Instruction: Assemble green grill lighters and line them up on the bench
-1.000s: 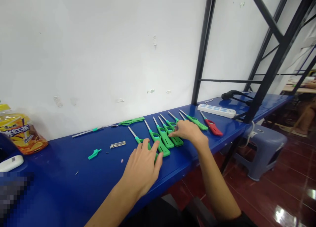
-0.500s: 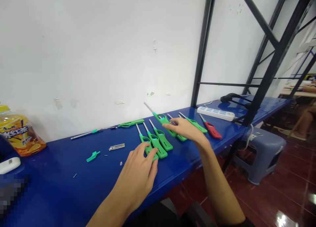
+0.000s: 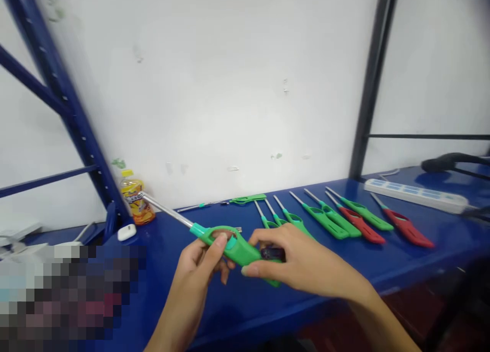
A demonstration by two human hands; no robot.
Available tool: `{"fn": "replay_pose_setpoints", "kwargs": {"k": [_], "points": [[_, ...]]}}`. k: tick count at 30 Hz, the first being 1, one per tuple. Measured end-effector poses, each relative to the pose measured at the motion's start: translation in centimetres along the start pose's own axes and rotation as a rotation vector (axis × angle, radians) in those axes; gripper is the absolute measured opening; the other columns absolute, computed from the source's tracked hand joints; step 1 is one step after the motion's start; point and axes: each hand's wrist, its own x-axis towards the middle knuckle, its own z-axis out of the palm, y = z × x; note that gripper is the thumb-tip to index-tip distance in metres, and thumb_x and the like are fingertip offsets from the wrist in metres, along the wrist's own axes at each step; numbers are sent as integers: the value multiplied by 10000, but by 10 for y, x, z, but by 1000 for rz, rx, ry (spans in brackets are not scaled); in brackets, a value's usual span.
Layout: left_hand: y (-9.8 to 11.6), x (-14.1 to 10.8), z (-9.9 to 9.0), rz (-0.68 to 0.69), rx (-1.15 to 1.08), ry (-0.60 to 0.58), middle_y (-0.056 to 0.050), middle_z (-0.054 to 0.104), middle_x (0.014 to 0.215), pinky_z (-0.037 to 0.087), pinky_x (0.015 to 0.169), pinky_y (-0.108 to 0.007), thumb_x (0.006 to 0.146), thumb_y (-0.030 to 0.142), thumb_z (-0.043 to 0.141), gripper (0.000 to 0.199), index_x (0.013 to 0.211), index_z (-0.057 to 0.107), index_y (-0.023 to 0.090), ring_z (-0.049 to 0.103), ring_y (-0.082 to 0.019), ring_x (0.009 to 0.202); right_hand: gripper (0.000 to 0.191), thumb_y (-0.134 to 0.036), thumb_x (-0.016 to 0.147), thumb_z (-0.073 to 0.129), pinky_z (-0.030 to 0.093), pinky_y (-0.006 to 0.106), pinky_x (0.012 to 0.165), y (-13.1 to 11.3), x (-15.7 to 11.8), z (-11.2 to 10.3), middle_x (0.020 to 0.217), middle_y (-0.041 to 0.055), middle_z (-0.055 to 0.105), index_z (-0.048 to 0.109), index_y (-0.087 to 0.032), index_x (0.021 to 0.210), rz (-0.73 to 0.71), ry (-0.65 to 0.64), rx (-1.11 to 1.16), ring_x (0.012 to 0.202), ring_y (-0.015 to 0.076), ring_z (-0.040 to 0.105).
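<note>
While the left hand (image 3: 199,270) closes around the trigger loop and the right hand (image 3: 294,260) grips the handle's rear, one green lighter (image 3: 241,251) is held above the bench (image 3: 229,316). A dark item (image 3: 272,254) also sits in the right hand; its kind cannot be told.

Handling: the lighter is probably light and rigid, its smooth plastic slightly slippery. Grip the broad handle; avoid levering on the slim metal rod (image 3: 166,209).

Count, beyond and to the right of the right hand: six green lighters (image 3: 331,221), two red lighters (image 3: 408,228). Directly beyond the hands: one green casing (image 3: 248,199). Beyond the left hand: one thin metal part (image 3: 191,207), one bottle (image 3: 140,204), one white case (image 3: 126,232). Far right: one power strip (image 3: 415,194).
</note>
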Motion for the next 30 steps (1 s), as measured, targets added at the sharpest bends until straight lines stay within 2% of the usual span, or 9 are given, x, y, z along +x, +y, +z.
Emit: {"fn": "replay_pose_setpoints", "kwargs": {"k": [3,7,13,17,19,23,26,28,30], "points": [[11,2,-7,-20,-110,-11,-37,677,793,447,498,-237,769,520,872,451,970,763,131,595,-144,640,288,-543,929,693,344,269,591,1,2,4,706,-46,634,723,-260,886,1,-1,-73,643,144,512],[16,7,-14,-32,-184,-1,-42,690,885,454,541,-228,777,472,886,414,990,761,140,609,-138,708,342,-548,979,619,365,270,585,5,6,5,671,-40,687,672,-236,850,73,-4,4,613,144,565],[12,9,-15,-56,-198,58,-29,666,853,424,542,-207,713,539,915,535,1014,741,132,572,-119,702,481,-573,995,582,263,288,560,7,13,14,599,-57,495,541,-206,686,-4,112,-100,575,118,422],[13,8,-14,-39,-123,62,90,429,545,215,447,-176,788,574,848,477,962,699,156,276,-46,481,510,-580,988,594,221,291,541,12,18,17,595,-70,368,448,-209,670,-33,129,-91,567,111,336],[12,8,-16,-25,-88,27,125,294,487,128,438,-206,820,568,820,436,855,652,167,127,-46,468,514,-558,979,622,216,287,544,14,20,18,593,-75,332,405,-211,668,-56,150,-114,563,109,311],[11,10,-19,-26,-84,5,134,253,479,135,454,-224,798,547,845,471,722,547,190,98,-48,477,503,-505,962,673,214,283,569,17,22,24,606,-76,378,365,-215,690,-117,220,-189,574,112,328],[10,11,-19,-19,-106,41,132,313,489,139,459,-215,777,535,865,436,916,651,181,115,-46,471,483,-491,974,657,197,291,580,17,20,27,634,-68,416,351,-219,717,-170,284,-265,593,121,344],[11,10,-17,-28,-109,65,95,468,541,158,455,-210,784,538,853,515,1125,683,191,181,-39,448,454,-486,990,634,198,294,588,17,17,28,652,-62,444,369,-221,734,-194,304,-299,600,124,366],[13,8,-15,-58,-127,46,10,658,724,199,447,-212,803,536,822,582,1264,668,215,328,-48,446,432,-481,1002,617,205,293,592,17,16,27,666,-59,460,383,-222,748,-206,304,-315,602,125,381]]}}
